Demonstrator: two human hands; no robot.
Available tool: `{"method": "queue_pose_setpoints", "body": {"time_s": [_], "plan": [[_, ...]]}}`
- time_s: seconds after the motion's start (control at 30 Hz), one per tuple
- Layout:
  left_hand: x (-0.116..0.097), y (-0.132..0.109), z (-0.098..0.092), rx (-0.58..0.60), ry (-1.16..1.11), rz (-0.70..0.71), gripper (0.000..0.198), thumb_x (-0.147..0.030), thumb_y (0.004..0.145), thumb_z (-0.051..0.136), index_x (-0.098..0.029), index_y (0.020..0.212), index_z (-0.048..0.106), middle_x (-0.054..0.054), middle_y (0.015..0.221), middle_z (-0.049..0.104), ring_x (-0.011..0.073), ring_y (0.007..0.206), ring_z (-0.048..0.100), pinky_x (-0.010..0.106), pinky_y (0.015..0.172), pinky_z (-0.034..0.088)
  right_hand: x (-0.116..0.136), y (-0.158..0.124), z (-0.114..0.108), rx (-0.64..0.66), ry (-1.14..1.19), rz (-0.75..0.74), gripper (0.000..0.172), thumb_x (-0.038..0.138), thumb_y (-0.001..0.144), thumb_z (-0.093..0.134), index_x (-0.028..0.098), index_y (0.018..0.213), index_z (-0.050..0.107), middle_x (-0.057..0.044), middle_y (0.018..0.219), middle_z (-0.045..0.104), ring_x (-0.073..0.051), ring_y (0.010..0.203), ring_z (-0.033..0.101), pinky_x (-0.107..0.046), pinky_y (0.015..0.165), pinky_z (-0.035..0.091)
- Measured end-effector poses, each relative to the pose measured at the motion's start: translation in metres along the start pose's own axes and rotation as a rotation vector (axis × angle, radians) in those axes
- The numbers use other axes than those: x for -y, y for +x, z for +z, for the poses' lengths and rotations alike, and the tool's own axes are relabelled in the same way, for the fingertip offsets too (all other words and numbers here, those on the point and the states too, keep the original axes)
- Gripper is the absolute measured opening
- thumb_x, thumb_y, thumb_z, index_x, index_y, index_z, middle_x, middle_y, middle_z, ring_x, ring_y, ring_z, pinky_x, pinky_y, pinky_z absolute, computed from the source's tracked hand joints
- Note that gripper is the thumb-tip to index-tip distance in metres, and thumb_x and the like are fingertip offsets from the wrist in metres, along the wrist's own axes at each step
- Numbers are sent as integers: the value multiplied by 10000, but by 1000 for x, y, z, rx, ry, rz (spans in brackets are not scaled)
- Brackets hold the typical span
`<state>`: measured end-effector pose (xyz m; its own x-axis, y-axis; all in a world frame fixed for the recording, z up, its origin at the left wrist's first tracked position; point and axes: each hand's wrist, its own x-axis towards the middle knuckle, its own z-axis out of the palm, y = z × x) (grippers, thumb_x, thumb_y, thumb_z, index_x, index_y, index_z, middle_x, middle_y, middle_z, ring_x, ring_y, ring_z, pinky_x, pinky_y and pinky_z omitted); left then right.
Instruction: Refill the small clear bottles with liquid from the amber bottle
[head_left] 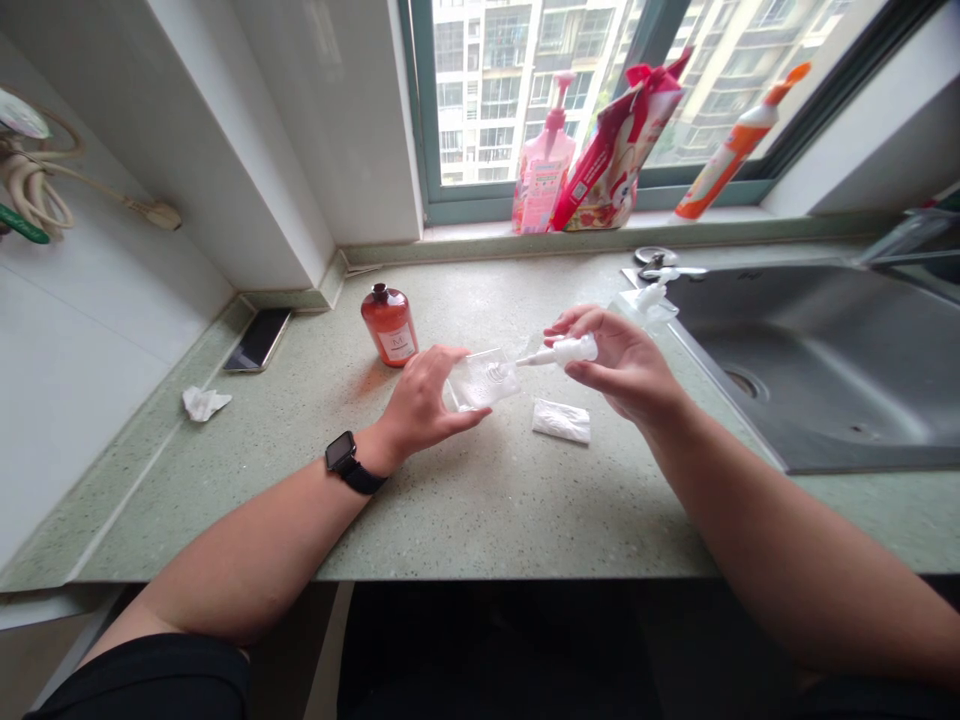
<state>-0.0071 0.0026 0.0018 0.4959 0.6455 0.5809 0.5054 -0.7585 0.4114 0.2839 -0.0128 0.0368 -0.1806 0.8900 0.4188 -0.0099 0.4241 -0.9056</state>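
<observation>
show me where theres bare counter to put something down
The widest bare stretch of green speckled countertop runs along the front edge, below the left hand and the folded white wipe. A smaller patch lies between the amber bottle and the phone. It is crowded around the right hand, with the clear plastic container and white pump, near the steel sink.

Speckled green countertop: phone, amber bottle, crumpled tissue

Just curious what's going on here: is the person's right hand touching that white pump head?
Touching: the head view shows the right hand gripping the white plastic pump head between fingers and thumb.
</observation>
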Motion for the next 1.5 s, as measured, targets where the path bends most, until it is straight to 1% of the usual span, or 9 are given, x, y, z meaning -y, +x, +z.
{"method": "queue_pose_setpoints", "body": {"time_s": [0.23,0.53,0.77,0.87,0.97,1.07,1.23,1.33,1.5], "plan": [[-3,0,-2,4,-42,-35,630,-470,850,862,-213,1337,556,120,1259,691,305,1179,683,487,1056,554,2,-1,-3,49,-112,-46,285,335,753,891,299,896,648,-31,1156,625,-271,1184,630,-501,1089,543],[-3,2,-2,-5,-122,-102,613,-492,845,862,-212,1297,558,97,1205,686,271,1119,688,447,1013,572,2,-1,-8,84,-192,-76,260,327,794,866,309,931,645,-26,1154,641,-272,1186,642,-496,1088,521],[-3,2,-2,5,-137,-106,606,-493,839,863,-212,1284,563,94,1200,686,263,1106,686,431,994,573,1,0,0,98,-60,-50,257,313,791,878,293,949,676,-22,1120,663,-239,1132,648,-432,993,531],[-2,1,-2,6,-141,-111,605,-493,834,866,-219,1280,564,94,1205,686,264,1110,685,437,1000,571,5,2,-2,54,17,-42,257,346,786,883,288,936,682,-20,1086,679,-227,1079,653,-427,967,540],[1,1,-1,6,-142,-114,615,-506,833,864,-221,1289,564,97,1205,684,269,1114,683,449,1006,569,13,5,-18,-36,-15,-64,273,358,763,905,292,914,687,-13,1050,682,-212,1014,649,-417,938,555],[3,0,0,4,-142,-107,599,-513,843,852,-220,1283,569,95,1195,681,268,1106,678,453,1006,565,20,8,-46,-135,-106,-74,295,365,728,933,300,892,697,-3,1015,671,-190,931,635,-391,881,577],[2,-1,-1,5,-136,-113,597,-486,838,862,-223,1283,564,84,1180,676,259,1091,675,440,992,570,20,11,-88,-241,-175,112,345,444,704,932,301,914,698,-4,977,670,-183,846,644,-374,774,609],[1,0,-2,7,-132,-109,592,-467,843,860,-225,1290,557,78,1181,673,254,1089,675,439,1000,572,15,12,-96,-254,-235,194,314,490,760,871,280,890,677,-17,894,658,-190,824,656,-357,732,609],[-1,1,-4,-2,-105,-98,594,-469,836,866,-233,1287,560,70,1160,679,252,1061,683,430,983,587,6,14,-93,-270,-314,265,317,530,812,792,259,863,636,-23,842,652,-186,795,668,-337,684,601]]}}
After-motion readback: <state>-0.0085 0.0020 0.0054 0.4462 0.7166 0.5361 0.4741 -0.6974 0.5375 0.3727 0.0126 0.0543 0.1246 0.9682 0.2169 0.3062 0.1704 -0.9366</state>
